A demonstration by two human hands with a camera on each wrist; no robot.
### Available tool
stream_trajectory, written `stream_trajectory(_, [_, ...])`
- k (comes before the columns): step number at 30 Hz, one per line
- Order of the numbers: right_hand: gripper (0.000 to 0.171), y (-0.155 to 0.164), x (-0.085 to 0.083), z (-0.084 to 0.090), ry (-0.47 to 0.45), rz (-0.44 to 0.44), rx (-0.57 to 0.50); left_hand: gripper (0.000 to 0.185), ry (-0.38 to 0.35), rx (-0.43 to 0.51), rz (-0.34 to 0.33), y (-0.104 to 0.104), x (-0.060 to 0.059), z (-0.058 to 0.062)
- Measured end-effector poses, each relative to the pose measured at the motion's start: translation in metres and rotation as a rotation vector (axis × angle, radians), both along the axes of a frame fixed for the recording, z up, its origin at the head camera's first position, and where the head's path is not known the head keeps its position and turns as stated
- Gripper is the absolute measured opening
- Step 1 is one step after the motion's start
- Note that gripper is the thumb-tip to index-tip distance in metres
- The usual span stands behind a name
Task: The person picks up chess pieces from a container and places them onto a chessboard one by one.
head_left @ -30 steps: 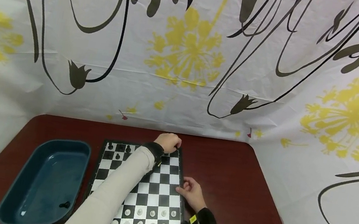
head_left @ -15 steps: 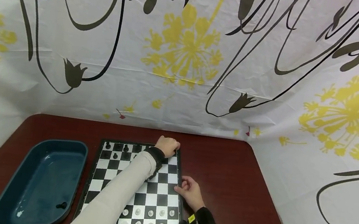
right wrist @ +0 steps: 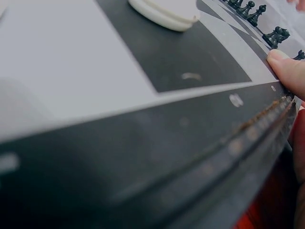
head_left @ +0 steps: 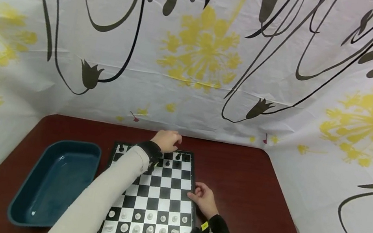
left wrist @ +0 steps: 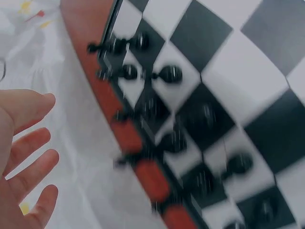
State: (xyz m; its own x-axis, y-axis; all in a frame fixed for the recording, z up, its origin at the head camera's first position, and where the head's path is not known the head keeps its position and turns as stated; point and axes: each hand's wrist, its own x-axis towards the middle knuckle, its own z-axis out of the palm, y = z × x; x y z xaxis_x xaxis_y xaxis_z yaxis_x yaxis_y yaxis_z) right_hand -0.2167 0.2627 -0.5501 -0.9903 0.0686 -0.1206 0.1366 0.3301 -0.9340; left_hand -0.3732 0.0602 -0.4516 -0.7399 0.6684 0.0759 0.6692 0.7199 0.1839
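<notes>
Head view: left hand (head_left: 167, 141) hovers open-fingered over small, light, topple-prone black plastic chess pieces (head_left: 178, 156), best pinched at the head, while right hand (head_left: 204, 199) steadies the stiff black-and-white chessboard (head_left: 153, 199) by its edge.

head view high above chessboard (head_left: 152, 195); wrist views close, sharing its edge
</notes>
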Motion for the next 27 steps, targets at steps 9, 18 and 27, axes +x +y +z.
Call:
stream_trajectory(9, [0.043, 0.02, -0.015, -0.001, -0.012, -0.001, 0.024, 0.028, -0.006, -0.05, 0.079, -0.053, -0.003, 0.03])
stream_trajectory(18, [0.045, 0.045, -0.022, -0.017, 0.0, -0.058, 0.116, 0.03, -0.031, -0.087, 0.148, -0.111, 0.004, 0.035])
stream_trajectory(27, [0.045, 0.06, -0.025, -0.015, -0.011, -0.074, 0.121, 0.03, -0.071, -0.038, 0.17, -0.157, 0.024, 0.028])
